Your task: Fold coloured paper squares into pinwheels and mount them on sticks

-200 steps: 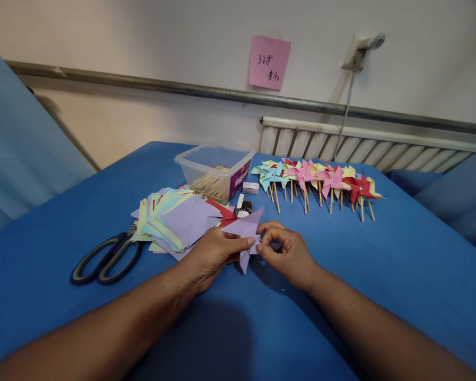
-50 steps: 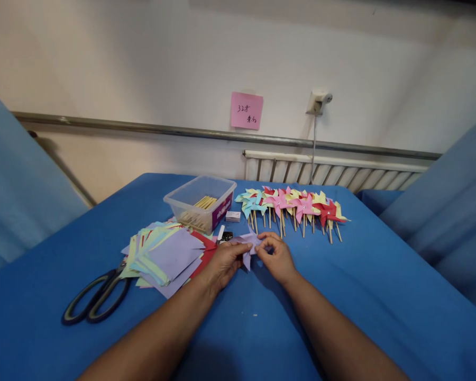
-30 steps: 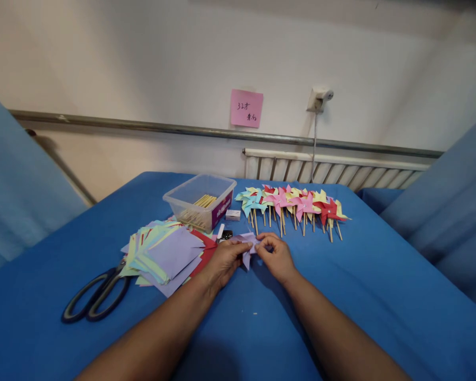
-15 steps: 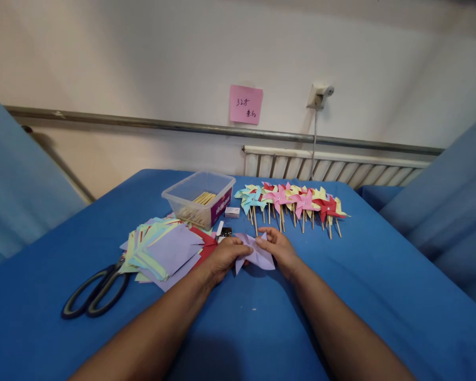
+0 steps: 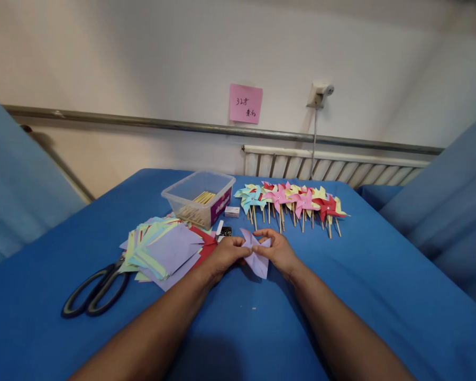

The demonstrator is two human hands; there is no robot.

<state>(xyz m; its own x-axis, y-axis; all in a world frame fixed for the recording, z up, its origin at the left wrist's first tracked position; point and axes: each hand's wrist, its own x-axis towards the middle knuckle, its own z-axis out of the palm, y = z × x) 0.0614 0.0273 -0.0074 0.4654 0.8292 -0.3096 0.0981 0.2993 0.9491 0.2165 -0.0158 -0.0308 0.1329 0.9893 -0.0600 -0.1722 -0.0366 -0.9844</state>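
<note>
One lilac paper sq. (image 5: pixel 257 261), corners folded.

A clear plastic tub (image 5: pixel 184 201) holding wooden sticks (image 5: pixel 203 198) stands on the blue tabletop (image 5: pixel 381 275). Right of the tub are a small white box (image 5: pixel 232 211), then a row of paper pinwheels (image 5: pixel 291 201). Nearer than it lie coloured paper squares (image 5: pixel 164 253), and farther left, black scissors (image 5: pixel 93 291). Behind it hangs a pink wall note (image 5: pixel 245 103).

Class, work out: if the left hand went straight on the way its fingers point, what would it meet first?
The right hand, probably: both pinch the purple paper piece, and the left hand points across it.
</note>
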